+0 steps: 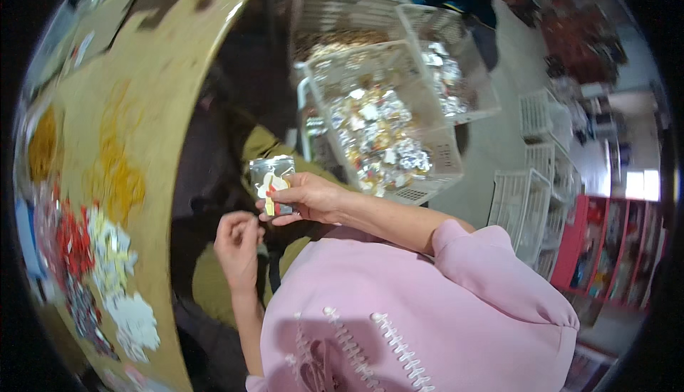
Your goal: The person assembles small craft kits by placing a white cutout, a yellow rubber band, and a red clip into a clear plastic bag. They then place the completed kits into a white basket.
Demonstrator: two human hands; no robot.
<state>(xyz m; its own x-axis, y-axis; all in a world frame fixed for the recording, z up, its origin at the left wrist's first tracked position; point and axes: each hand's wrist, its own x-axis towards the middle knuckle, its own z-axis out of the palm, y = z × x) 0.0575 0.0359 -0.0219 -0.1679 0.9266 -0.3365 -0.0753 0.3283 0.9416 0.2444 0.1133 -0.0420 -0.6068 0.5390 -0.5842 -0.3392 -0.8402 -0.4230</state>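
Clear packet point(271, 183) | small, shiny, red-yellow-white piece inside | right hand point(308, 198) pinches it | left hand point(239, 241) curled, empty

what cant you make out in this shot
Head view only:
- Small clear packet in the right hand: contents too blurred to identify beyond white, red and yellow bits.
- Left hand: fingers curled, so whether it holds anything is hidden.
- Pieces on the table: motion blur smears them.
- Basket contents: shiny packets, too small.
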